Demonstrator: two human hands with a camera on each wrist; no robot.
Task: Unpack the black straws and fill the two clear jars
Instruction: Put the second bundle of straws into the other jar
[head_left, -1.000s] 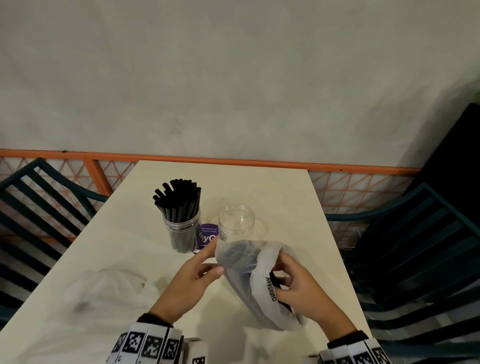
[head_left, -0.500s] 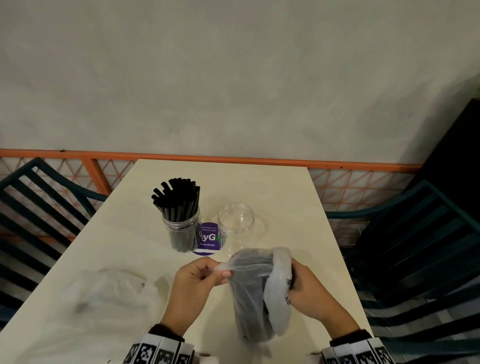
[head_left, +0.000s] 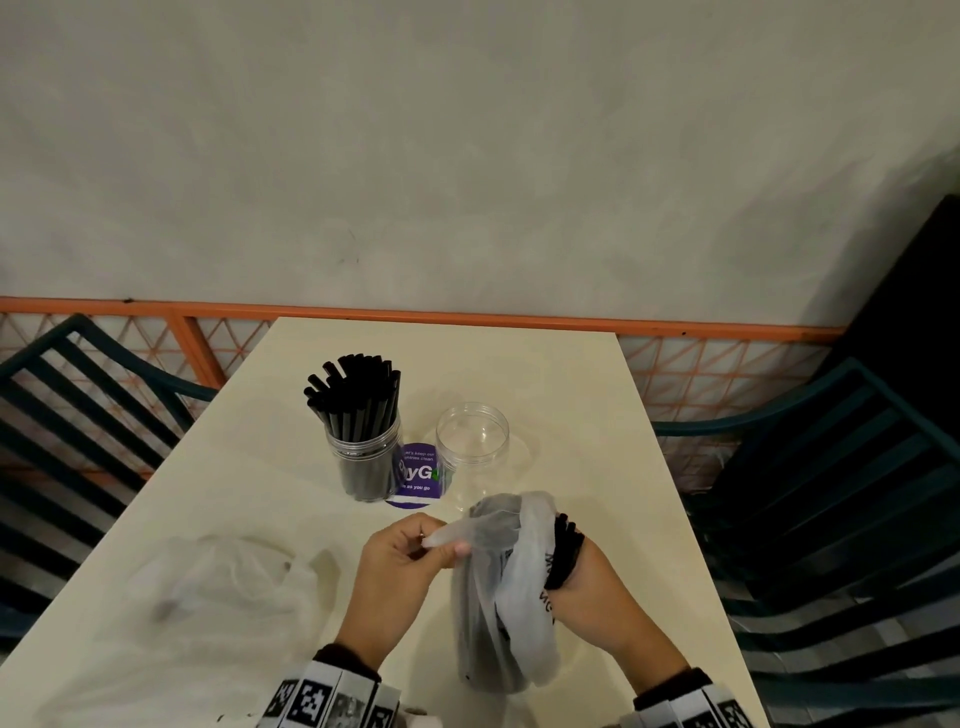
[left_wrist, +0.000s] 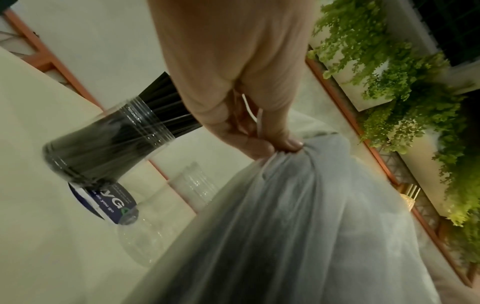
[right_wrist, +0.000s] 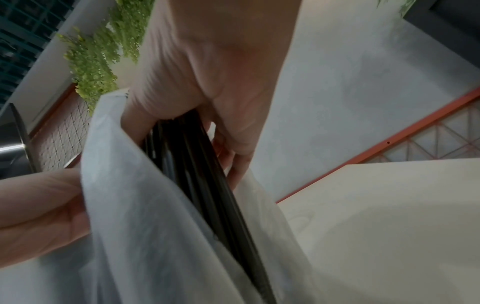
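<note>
A translucent white plastic bag stands near the table's front edge with black straws sticking out of its right side. My left hand pinches the bag's rim and pulls it leftward. My right hand grips the bundle of straws at the bag's mouth. Behind them stands a clear jar full of black straws, also in the left wrist view. To its right is an empty clear jar.
A purple round sticker lies on the cream table between the jars. A crumpled empty plastic bag lies front left. Dark green slatted chairs flank the table; an orange rail runs behind it.
The bag was lifted upright and its mouth pulled open. My right hand went from holding the bag's outside to gripping the straws, whose tops now show above the rim.
</note>
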